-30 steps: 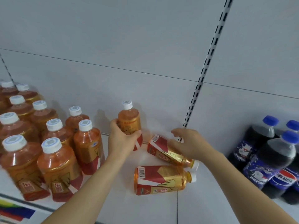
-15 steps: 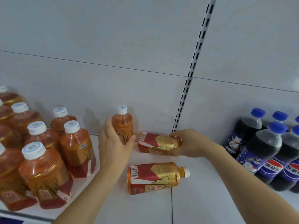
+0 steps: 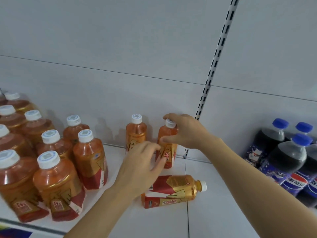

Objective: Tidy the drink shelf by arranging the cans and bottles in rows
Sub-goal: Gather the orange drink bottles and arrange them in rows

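**Drink shelf: two orange bottles upright at centre, one lying flat**

Head view. The right hand (image 3: 184,130) sat at centre frame, just right of middle, its fingers curled over the white cap and its thumb against the shoulder of an upright orange bottle (image 3: 166,148). That held bottle stood on the white shelf (image 3: 214,194) close to the back wall. Just left of it stood a second upright orange bottle (image 3: 136,133), white cap on, apart from either hand's grip.

The left hand (image 3: 142,166) was at lower centre, in front of these two bottles, fingers loosely bent and spread, closed on nothing. Its fingertips were near the lower label of the held bottle; contact could not be told because of blur.

Below and slightly right of centre, a third orange bottle (image 3: 173,190) lay on its side on the shelf, cap pointing toward the right of the frame, its base partly hidden behind the left wrist.

At the left of the frame stood a group of upright orange bottles (image 3: 56,169) in rough rows, white caps up. At the right edge stood dark cola bottles (image 3: 288,162) with blue caps. A slotted upright strip (image 3: 217,55) ran down the back wall from the upper right.
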The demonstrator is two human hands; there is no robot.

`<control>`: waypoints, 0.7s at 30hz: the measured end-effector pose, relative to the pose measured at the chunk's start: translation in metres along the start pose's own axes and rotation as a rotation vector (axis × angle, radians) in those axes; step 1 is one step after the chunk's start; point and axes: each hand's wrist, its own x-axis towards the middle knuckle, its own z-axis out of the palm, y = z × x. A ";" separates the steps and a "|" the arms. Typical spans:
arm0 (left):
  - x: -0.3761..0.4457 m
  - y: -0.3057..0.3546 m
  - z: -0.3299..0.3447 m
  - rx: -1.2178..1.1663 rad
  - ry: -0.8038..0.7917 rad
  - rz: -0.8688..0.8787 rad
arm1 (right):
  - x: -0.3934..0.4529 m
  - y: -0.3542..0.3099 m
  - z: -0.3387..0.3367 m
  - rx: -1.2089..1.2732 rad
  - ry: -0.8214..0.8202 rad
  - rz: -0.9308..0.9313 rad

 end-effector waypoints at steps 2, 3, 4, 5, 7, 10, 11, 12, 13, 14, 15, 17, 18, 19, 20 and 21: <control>-0.001 0.007 0.002 0.047 -0.267 0.009 | -0.003 -0.001 0.005 0.005 0.001 0.011; 0.000 0.011 0.003 0.099 -0.434 0.015 | -0.006 0.000 0.007 -0.006 0.007 0.008; 0.000 0.014 0.006 0.160 -0.597 0.024 | -0.012 0.002 0.008 -0.009 0.022 0.004; -0.001 0.018 0.009 0.213 -0.729 0.032 | -0.018 0.006 0.008 0.005 0.048 0.004; -0.002 0.020 0.015 0.284 -0.815 0.044 | -0.036 0.015 0.009 0.058 0.103 0.034; -0.003 0.022 0.018 0.279 -0.719 0.042 | -0.070 0.032 0.017 0.132 0.126 0.101; -0.005 0.024 0.017 0.250 -0.688 0.030 | -0.082 0.039 0.021 0.147 0.127 0.124; -0.009 0.025 0.017 0.214 -0.654 0.012 | -0.093 0.045 0.024 0.165 0.134 0.152; -0.013 0.025 0.016 0.180 -0.603 -0.007 | -0.102 0.051 0.027 0.194 0.150 0.183; -0.019 0.025 0.016 0.144 -0.539 -0.035 | -0.109 0.054 0.029 0.239 0.170 0.219; -0.024 0.025 0.016 0.096 -0.467 -0.077 | -0.115 0.055 0.030 0.296 0.190 0.259; -0.035 0.022 0.019 -0.070 -0.292 -0.176 | -0.121 0.048 0.032 0.413 0.206 0.310; -0.040 0.020 0.022 -0.156 -0.191 -0.215 | -0.122 0.041 0.032 0.460 0.198 0.310; -0.045 0.016 0.026 -0.210 -0.109 -0.246 | -0.122 0.030 0.031 0.499 0.176 0.293; -0.048 0.012 0.030 -0.236 -0.048 -0.268 | -0.120 0.019 0.031 0.532 0.142 0.264; -0.052 0.009 0.034 -0.248 -0.004 -0.283 | -0.118 0.006 0.032 0.558 0.104 0.228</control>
